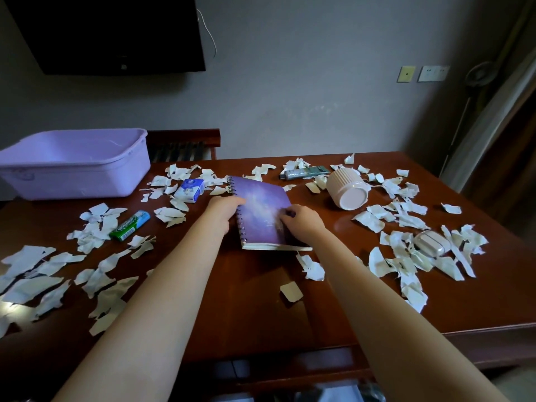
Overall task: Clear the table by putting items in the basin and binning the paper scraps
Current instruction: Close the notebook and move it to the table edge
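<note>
Purple spiral notebook (262, 211), laid flat near the middle of the counter (261, 300), is held by both hands. The left hand (223, 208) is closed on the wire-bound edge with its thumb over the cover. The right hand (301, 221) is curled at the near right corner with its fingertips pinched on the cover. How far the fingers reach underneath cannot be told. The step in hand is judged to be the pick-up of this item for the basin (72, 166), a lilac tub at the far left corner in which nothing is seen. A lift, a carry to the left and a release over the rim are called for next. The tissue pack (190, 190) and gum pack (130, 226) are found along that path, low enough to be passed over. Also entered: a tube (304, 172) at the far edge, a ribbed pink cup (348, 190) tipped on its side, and a pale earbud case (430, 242) half buried at the right. Torn paper scraps (314, 269) are strewn over most of the surface, some just beside the notebook. No bin is in view.
</note>
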{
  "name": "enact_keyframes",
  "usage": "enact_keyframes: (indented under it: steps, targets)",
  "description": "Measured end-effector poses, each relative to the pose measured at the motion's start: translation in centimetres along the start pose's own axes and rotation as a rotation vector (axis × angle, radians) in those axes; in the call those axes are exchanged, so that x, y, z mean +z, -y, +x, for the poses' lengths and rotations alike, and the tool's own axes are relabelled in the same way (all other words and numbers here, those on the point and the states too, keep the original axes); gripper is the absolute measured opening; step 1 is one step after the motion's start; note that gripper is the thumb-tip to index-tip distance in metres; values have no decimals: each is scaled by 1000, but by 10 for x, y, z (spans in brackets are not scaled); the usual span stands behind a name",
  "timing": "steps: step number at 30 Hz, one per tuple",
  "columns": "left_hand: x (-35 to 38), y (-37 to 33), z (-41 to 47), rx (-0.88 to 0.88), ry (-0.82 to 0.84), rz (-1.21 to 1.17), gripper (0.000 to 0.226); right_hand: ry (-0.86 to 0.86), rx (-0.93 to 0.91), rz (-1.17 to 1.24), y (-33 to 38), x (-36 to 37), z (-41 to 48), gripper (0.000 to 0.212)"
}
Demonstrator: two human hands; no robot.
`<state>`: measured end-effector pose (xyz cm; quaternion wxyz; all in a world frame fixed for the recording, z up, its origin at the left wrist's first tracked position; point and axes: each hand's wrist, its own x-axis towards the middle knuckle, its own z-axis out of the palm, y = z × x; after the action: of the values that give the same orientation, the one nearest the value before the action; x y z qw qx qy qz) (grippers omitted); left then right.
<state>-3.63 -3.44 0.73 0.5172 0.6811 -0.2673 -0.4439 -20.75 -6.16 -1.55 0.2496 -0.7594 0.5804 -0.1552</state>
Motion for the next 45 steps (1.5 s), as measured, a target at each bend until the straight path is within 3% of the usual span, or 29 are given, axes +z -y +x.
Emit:
enact_keyframes:
  steps: [1, 9, 13, 17, 24, 29, 32, 37, 42, 45]
  targets:
    - [-1, -2, 1, 28, -12, -26, 9, -22, 1, 35, 4, -2, -1, 39]
    - [-14, -19, -15, 137, 36, -278, 17, -225, 90, 418, 39, -27, -3, 52]
    - [3, -19, -29, 168, 107, -305, 17, -398, 125, 379, 39, -41, -17, 61]
    - [40, -12, -53, 216, 175, -280, 20, -553, 116, 403, 7, -52, -42, 65]
    - [124, -8, -94, 262, 341, -206, 7, -708, 262, 423, -66, -87, -81, 68]
    - [191, -1, -124, 181, 493, -137, 12, -778, 406, 425, -118, -114, -112, 68]
    - [233, 5, -144, 118, 598, -73, 9, -797, 529, 450, -155, -131, -133, 67]
    - [296, 16, -176, 106, 774, 71, 39, -832, 717, 596, -217, -151, -169, 64]
    - [348, 35, -200, 295, 786, 367, 65, -864, 886, 629, -262, -170, -191, 68]
    - [373, 48, -209, 498, 725, 670, 57, -882, 953, 613, -279, -176, -201, 65]
